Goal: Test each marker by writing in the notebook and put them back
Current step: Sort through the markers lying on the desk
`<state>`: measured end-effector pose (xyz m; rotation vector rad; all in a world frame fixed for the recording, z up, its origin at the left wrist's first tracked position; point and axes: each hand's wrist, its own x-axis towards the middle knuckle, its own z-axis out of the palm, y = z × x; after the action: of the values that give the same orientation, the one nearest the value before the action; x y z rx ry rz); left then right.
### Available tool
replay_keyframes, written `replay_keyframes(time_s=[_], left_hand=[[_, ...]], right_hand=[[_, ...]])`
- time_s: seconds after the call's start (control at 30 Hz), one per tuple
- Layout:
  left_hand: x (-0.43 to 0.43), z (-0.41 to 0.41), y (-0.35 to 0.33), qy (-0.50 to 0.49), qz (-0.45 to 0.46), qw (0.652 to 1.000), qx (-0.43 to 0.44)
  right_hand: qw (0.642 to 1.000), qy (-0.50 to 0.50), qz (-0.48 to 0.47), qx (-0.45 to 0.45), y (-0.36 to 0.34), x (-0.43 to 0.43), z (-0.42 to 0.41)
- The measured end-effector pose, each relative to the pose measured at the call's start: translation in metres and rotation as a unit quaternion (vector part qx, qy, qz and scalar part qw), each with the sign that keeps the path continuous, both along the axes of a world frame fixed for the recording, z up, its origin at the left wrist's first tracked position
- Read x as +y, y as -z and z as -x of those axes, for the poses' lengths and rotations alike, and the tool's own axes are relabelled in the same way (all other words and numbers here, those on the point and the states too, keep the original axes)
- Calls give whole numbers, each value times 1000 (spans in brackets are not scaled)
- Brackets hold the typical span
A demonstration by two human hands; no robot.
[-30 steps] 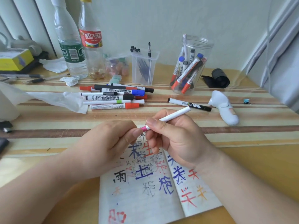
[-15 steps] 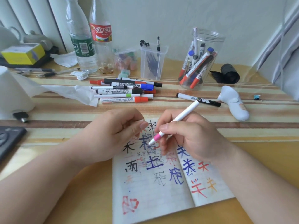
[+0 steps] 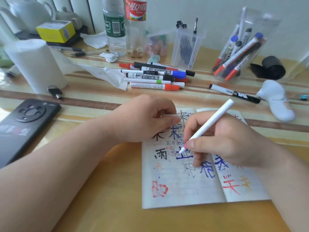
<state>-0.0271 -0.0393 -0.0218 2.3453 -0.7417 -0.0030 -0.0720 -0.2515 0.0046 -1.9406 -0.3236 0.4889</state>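
An open notebook (image 3: 180, 185) full of coloured characters lies on the table in front of me. My right hand (image 3: 224, 139) grips a white marker with a pink collar (image 3: 210, 123), its tip touching the left page. My left hand (image 3: 147, 119) rests on the notebook's top left corner, fingers closed on the marker's white cap (image 3: 169, 115). A pile of markers (image 3: 155, 76) lies beyond the notebook. A clear jar (image 3: 242, 49) at the back right holds more markers. One black-capped marker (image 3: 234, 93) lies alone near the jar.
A black phone (image 3: 25, 126) lies at the left, with keys (image 3: 55, 92) and a paper towel roll (image 3: 35, 64) behind it. Two bottles (image 3: 125, 25), a clear pen holder (image 3: 185, 47), a black roll (image 3: 272, 67) and a white device (image 3: 275, 101) stand further back.
My left hand pulled the cap off and moved aside with it. My right hand turned the marker tip down and lowered it onto the page. The view shifted closer and leftward.
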Motion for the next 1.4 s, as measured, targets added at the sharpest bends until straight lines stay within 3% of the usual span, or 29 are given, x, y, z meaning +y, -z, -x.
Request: replay_keyframes(time_s=[0.23, 0.5, 0.7, 1.4], left_hand=[[0, -1, 0, -10, -18, 1000, -5], [-1, -1, 0, 0, 6, 1000, -11], [-4, 2, 1, 57, 79, 990, 98], [-5, 5, -7, 39, 27, 993, 108]], right_hand=[[998, -14, 28, 49, -14, 6, 6], [998, 28, -50, 35, 3, -1, 13], [999, 8, -37, -6, 10, 1, 16], [998, 5, -10, -56, 17, 7, 22]])
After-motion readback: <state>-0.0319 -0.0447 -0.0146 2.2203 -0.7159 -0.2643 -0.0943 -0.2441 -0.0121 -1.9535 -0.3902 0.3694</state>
